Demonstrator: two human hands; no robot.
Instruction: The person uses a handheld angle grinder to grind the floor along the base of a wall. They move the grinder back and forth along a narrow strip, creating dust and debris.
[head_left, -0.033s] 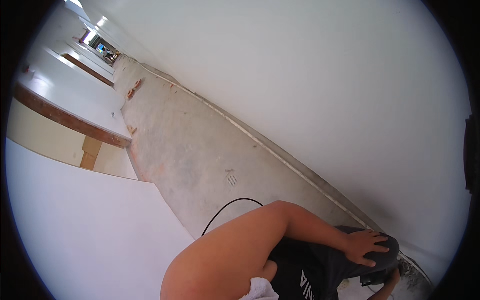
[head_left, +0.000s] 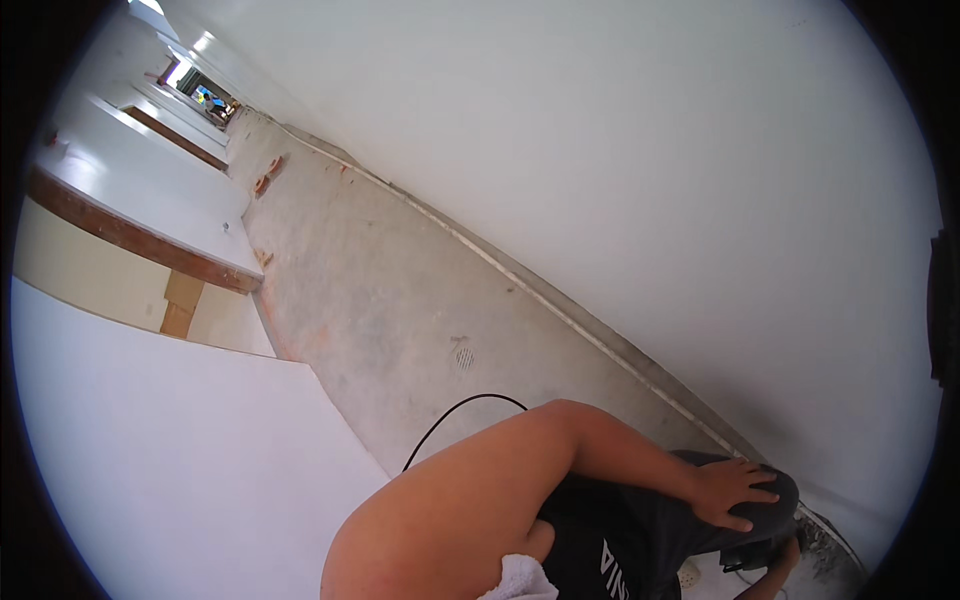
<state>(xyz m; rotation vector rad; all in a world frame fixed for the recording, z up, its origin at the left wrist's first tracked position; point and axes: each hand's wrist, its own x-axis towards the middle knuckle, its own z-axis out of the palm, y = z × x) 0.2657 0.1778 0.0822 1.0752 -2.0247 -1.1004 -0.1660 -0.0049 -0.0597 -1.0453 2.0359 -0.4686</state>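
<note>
Currently the view is tilting steeply, so the concrete floor [head_left: 400, 290] is running as a diagonal strip between two white walls. Landmark for all positions: the person's bent knee [head_left: 755, 500], clothed in dark fabric, near the lower right of the frame.

One hand [head_left: 733, 492] is resting flat on top of the knee, fingers spread and not gripping anything; it is probably bracing the body while the person is crouching. Its forearm [head_left: 520, 480] is crossing the frame to the left of the knee. Which side this hand belongs to is unclear from the angle; I am reading it as the left.

Just below the knee, at the frame edge, part of a second hand [head_left: 775, 570] is showing; I cannot tell whether it is open or closed.

A black cable [head_left: 455, 415] is arcing over the floor up and left of the knee, disappearing behind the forearm. A small round floor drain [head_left: 463, 356] is sitting further up-left. A bit of white cloth [head_left: 520, 580] is lying low, left of the knee.
</note>
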